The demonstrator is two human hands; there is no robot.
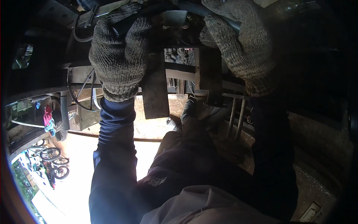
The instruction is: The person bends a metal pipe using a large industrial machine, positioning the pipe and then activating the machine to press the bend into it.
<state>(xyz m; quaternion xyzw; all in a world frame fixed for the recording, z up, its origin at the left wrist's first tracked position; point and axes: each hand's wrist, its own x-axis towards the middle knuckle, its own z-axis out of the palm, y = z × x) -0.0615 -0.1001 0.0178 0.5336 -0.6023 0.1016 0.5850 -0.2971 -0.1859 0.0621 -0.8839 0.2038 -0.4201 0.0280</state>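
While gripping a dark, smooth-looking curved bar (193, 8), reaching with both arms right up to the top of the view! Holding its left stretch with the left gloved hand (117, 52), closed firmly round, in thick, ribbed grey knit gathered tight at the cuff against a wrinkled navy sleeve (116, 115). Matching that on its right stretch with the right gloved hand (244, 46), just as closed, in the same coarse yarn, browner toward the wrist.

Look between the fists, to a small, flat, greyish plate (175, 18) with straight edges, set close to the arch of the bar. On now to harder shapes: see a long dark left panel (154, 89), slab-like, square at the corners, dull and scuffed across its face, then a right panel (209, 74), deeper in shadow. Find an upright gap between their inner edges, crossed by a straight rail (180, 75).

For room to move, check beside the left cuff: spot a thin, round black hoop (89, 109). Can't tell the depth between. Past the right panel, note a pair of slim metal bars (231, 117), parallel and worn. Away at the left edge of the sunlit, pale floor (80, 171), catch bicycles (50, 154), all thin rims and spokes, well apart from both gloves.
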